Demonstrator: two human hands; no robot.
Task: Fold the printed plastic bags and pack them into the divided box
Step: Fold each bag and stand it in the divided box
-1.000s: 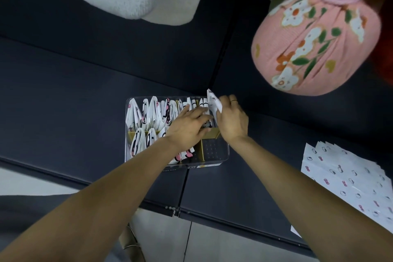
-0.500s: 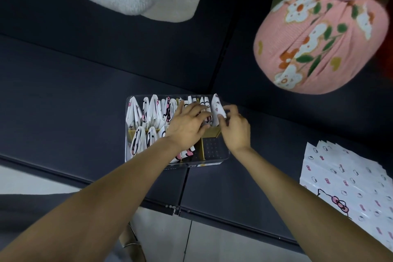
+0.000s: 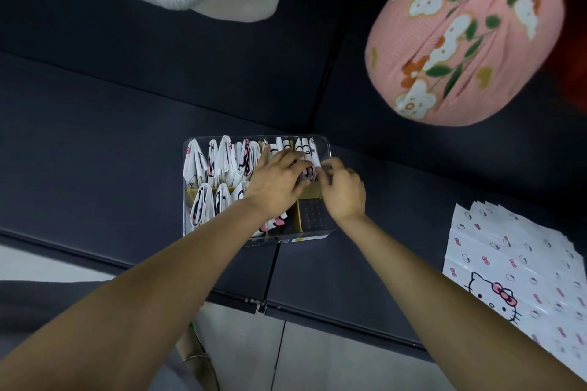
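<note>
Right hand (image 3: 341,192) apparently pinches folded bag (image 3: 315,157) into divided box (image 3: 317,219); left hand (image 3: 274,182), fingers flat, restrains neighbours. Release risks unfolding.

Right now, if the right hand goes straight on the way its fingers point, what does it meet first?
The right hand points up and to the left, and its fingers already pinch a folded white printed plastic bag at the right end of the clear divided box. Beyond that bag, probably the left hand; depth is unclear.
</note>
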